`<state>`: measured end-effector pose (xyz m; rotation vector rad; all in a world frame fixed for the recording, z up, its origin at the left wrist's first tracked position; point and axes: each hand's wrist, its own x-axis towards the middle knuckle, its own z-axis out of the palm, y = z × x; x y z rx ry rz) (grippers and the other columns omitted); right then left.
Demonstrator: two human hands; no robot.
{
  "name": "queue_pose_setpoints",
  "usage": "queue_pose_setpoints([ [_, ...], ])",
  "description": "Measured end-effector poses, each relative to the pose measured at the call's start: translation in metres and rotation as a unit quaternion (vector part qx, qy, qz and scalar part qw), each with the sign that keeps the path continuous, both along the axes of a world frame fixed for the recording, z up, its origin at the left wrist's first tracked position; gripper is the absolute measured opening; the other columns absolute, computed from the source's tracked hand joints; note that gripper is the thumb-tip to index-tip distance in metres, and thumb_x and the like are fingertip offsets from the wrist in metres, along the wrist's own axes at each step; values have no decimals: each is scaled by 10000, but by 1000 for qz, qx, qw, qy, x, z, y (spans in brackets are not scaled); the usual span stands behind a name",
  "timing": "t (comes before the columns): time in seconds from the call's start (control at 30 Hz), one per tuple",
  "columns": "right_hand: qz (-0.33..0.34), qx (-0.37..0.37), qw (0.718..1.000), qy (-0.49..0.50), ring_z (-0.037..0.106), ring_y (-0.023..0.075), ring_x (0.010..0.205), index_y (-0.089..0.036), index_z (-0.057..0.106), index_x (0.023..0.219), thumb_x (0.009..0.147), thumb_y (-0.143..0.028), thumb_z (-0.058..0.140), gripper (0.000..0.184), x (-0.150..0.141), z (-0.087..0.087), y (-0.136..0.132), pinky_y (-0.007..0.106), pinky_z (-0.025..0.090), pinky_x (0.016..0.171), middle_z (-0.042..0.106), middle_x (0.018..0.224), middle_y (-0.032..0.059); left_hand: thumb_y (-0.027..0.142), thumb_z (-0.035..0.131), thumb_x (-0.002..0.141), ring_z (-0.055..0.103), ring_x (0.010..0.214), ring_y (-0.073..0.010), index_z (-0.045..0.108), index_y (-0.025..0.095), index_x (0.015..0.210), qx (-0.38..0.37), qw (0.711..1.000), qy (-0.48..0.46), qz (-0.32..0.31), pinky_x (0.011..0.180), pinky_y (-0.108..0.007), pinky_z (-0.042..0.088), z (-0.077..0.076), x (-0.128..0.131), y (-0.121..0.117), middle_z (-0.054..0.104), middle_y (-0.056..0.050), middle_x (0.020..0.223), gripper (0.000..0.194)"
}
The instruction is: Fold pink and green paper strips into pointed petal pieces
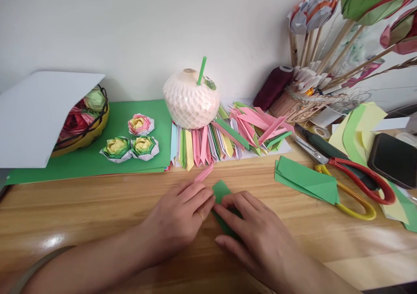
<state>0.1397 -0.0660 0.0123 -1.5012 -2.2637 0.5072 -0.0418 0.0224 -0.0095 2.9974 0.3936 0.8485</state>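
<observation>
A narrow green paper strip (222, 190) lies on the wooden table between my hands, its middle covered by my fingers. My right hand (257, 226) bends over the strip, with index finger and thumb pressed on it. From the other side, my left hand (180, 209) has its fingers curled together, their tips at the strip's left edge. A ring sits on one left finger. Just beyond the left knuckles lies a small folded pink paper piece (204, 173). To the right rests a short stack of green paper rectangles (304, 179), partly over the yellow scissor handle.
Folded paper pieces (195, 148) line the back beside a white textured pot (192, 98) with a green straw. Three paper flowers (143, 147) sit on green sheets (130, 105) near a basket (97, 131). Scissors (350, 166), a dark phone (394, 159) and a flower holder (295, 98) occupy the right.
</observation>
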Motion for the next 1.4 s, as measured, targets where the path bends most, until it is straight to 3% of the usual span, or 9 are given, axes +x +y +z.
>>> queue_pose_setpoints([
  [0.13,-63,1,995,83,600,171,832,-195,615,982,932,-189,443,180,10,1,12,291,500,707,634,931,55,77,425,944,638,913,-235,672,63,914,36,999,-7,-19,824,-400,532,-2,-1,2,697,-79,924,250],
  [0.23,-134,-6,989,60,613,176,753,-182,617,923,887,-195,523,102,17,-1,25,282,491,630,639,859,49,71,387,956,635,953,-240,676,75,939,62,998,-8,-25,862,-417,513,-2,-3,5,703,-67,946,290],
  [0.37,-148,-46,987,48,599,156,649,-188,608,779,805,-132,608,62,16,-5,38,242,456,539,628,730,11,89,339,976,619,1019,-235,672,83,988,75,997,1,-31,942,-418,478,0,-4,9,702,-54,991,333],
  [0.5,-124,13,992,31,590,160,659,-178,606,791,827,-127,584,66,13,-12,35,255,468,559,624,741,26,83,357,971,622,1018,-218,677,70,965,69,996,-1,-52,1038,-423,415,3,-4,14,705,-60,937,321],
  [0.73,0,161,986,-45,575,186,777,-116,621,988,959,-145,368,256,16,-17,20,299,504,650,647,871,90,87,357,975,629,1006,-202,666,63,975,45,997,5,-57,1018,-397,450,1,-4,16,696,-73,932,310],
  [0.93,40,202,972,-117,556,191,712,-81,642,931,991,-169,243,412,14,-9,20,297,485,588,641,802,98,89,433,953,631,1020,-222,671,46,921,27,999,-3,-44,1032,-395,451,1,0,14,695,-71,895,243],
  [1.23,67,246,955,-150,552,199,702,-75,660,835,948,-56,281,396,13,-7,23,310,464,586,630,757,100,98,397,962,521,1200,-310,648,28,1057,45,997,32,-60,1010,-476,457,-5,-4,16,672,-146,1093,278],
  [1.4,84,241,957,-139,556,198,703,-77,659,829,948,-55,286,392,14,-5,24,312,474,597,635,771,101,102,410,956,508,1210,-318,656,47,1058,42,997,28,-56,1011,-489,452,-5,-4,17,669,-118,1123,272],
])
